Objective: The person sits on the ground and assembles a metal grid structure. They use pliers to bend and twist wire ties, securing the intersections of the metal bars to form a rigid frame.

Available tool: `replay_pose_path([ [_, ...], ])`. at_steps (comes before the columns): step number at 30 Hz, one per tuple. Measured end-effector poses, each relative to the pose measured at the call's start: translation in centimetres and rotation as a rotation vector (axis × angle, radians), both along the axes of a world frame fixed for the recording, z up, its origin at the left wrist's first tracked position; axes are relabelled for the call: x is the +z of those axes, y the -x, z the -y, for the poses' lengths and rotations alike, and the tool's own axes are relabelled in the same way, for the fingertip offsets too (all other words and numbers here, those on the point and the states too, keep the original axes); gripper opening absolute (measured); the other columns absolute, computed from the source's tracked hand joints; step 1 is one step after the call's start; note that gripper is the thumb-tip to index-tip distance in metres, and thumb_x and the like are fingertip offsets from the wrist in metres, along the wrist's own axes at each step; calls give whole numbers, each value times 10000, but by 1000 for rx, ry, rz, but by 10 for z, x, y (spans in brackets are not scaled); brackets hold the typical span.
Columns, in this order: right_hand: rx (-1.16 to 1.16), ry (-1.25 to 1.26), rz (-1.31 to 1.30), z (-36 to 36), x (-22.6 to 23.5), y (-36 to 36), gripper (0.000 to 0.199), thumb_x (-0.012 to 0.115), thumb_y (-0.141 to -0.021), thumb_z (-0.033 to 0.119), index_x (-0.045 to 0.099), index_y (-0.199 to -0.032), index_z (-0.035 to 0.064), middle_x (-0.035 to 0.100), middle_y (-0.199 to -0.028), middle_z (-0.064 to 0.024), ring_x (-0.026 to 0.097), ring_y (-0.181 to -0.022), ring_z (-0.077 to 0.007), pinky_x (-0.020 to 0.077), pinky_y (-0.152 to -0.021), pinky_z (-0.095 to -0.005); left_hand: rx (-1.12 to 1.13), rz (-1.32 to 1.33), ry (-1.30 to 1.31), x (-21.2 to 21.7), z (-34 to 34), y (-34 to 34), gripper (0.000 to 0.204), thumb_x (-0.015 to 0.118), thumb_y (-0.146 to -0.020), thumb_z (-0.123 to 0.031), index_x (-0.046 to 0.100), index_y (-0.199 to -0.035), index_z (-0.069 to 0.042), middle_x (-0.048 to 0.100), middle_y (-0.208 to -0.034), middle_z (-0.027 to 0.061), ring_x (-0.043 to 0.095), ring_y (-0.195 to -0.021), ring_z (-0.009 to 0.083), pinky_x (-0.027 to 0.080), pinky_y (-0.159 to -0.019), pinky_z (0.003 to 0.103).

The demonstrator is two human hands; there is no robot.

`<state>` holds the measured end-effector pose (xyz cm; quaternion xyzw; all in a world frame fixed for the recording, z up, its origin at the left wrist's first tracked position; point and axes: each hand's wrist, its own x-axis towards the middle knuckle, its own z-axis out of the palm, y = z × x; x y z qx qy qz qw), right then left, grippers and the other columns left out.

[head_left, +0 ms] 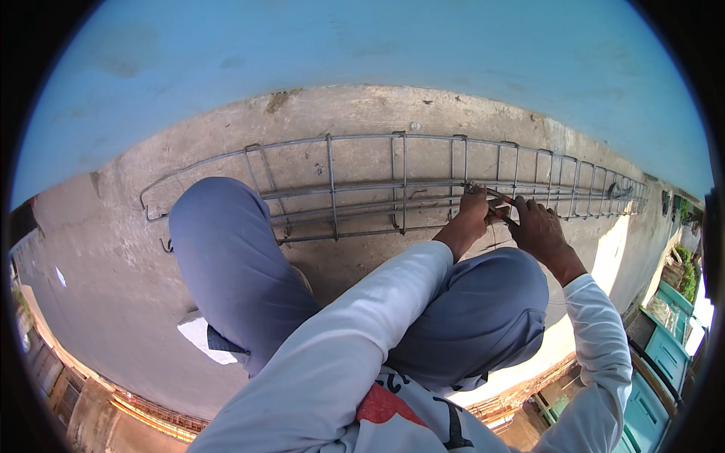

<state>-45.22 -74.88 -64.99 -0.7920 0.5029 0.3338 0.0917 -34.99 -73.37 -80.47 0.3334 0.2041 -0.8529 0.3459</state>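
Observation:
A long cage of steel reinforcing bars (405, 162) lies across the concrete in front of me, with stirrups crossing its lengthwise bars. My right hand (539, 230) is closed on the handles of a pair of pincers (501, 196). Their head points left, at a crossing on the cage. Beside that head, my left hand (473, 209) is closed against the crossing, just above my right knee. Whatever sits between the left fingers is too small and covered to name.
Beyond the cage rises a blue wall (362, 45). I squat on a grey concrete surface (98, 257), knees close to the cage. A drop shows past the surface's near edge, with teal structures (664, 355) at lower right. Loose wire (623, 190) lies by the cage's right end.

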Motion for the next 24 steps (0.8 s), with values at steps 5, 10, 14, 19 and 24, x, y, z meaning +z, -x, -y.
replay_pose_path([
  [5,248,199,-306,2,-8,7,380,571,-935,160,518,-1291,37,623,-1122,-169,642,-1072,-310,503,-892,-451,62,22,-127,15,12,9,401,367,-1091,-375,484,-1166,2,702,-1063,179,719,-813,302,646,-694,426],
  [10,-79,-127,-72,29,-14,10,266,611,-956,273,643,-1060,31,682,-845,-234,708,-816,-370,548,-711,-492,43,-23,-78,0,11,8,452,570,-999,-474,545,-1089,-32,676,-954,136,695,-799,284,637,-721,431],
  [14,-352,-420,110,45,-30,49,364,655,-955,357,661,-856,7,659,-704,-182,676,-644,-308,502,-560,-465,-58,0,-62,19,9,8,463,612,-961,-536,586,-1037,-80,620,-879,48,645,-762,200,599,-627,342],
  [19,-1387,-919,198,54,-19,46,383,614,-998,376,636,-891,10,616,-658,-99,593,-496,-197,444,-442,-375,-29,-6,-66,5,3,11,406,624,-977,-455,552,-1085,-70,642,-915,89,654,-792,250,595,-659,380],
  [24,-1277,-854,277,51,-4,25,432,658,-960,448,644,-947,17,637,-675,-83,656,-581,-231,486,-503,-406,202,0,-133,-14,4,26,302,603,-1012,-301,521,-1132,-36,651,-940,123,690,-801,285,607,-671,415],
])
